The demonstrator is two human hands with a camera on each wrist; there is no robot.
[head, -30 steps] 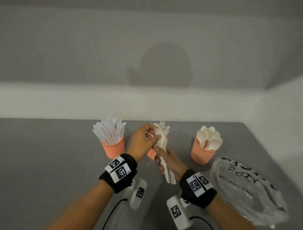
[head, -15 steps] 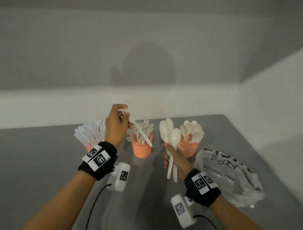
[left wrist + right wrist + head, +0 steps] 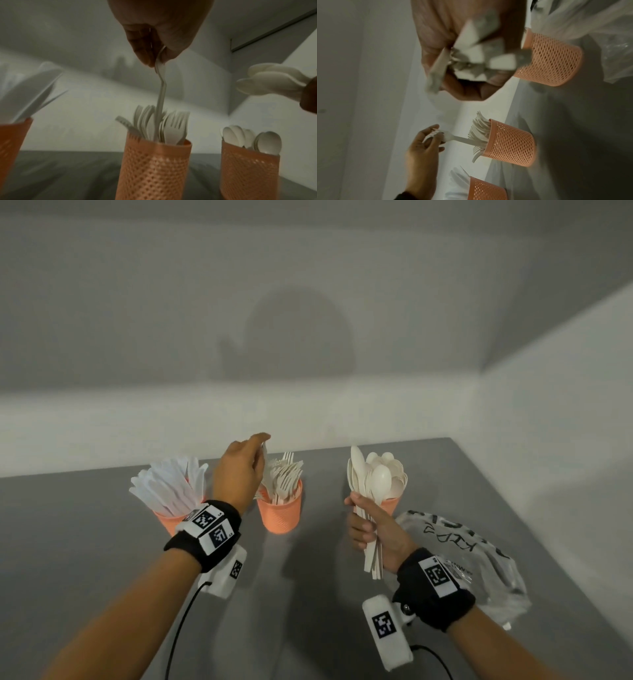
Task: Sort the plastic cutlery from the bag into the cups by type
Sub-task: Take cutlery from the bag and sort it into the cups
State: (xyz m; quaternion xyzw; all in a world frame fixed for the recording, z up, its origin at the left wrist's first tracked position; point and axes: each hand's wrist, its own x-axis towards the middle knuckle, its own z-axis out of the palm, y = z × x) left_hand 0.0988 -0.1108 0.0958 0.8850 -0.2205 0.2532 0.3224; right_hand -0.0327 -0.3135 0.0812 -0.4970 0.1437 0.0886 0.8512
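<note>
The L hand is held above the middle cup, thumb and fingertips pinched together on the tine end of one white fork. In the L wrist view the fork hangs handle-down, its lower end sunk among the forks already standing in that cup. In the R wrist view the same pinch is seen, handle running into the cup mouth.

The R hand, at about 3 o'clock from the middle cup, is closed round the handles of a bundle of spoons, bowls up, handle ends sticking out below the palm. The bundle is held in front of the right cup, which has spoons in it; whether bundle and cup touch cannot be told, prob. apart. The R wrist view of the grip is blurred.

At 9 o'clock from the middle cup the left cup is seen, partly hidden by the L wrist, w/ knives fanned out of it. All 3 cups are orange mesh and stand upright in a row on the grey table.

At approx. 4 o'clock from the right cup, a clear plastic bag w/ black print is laid flat on the table, just beside the R wrist.
</note>
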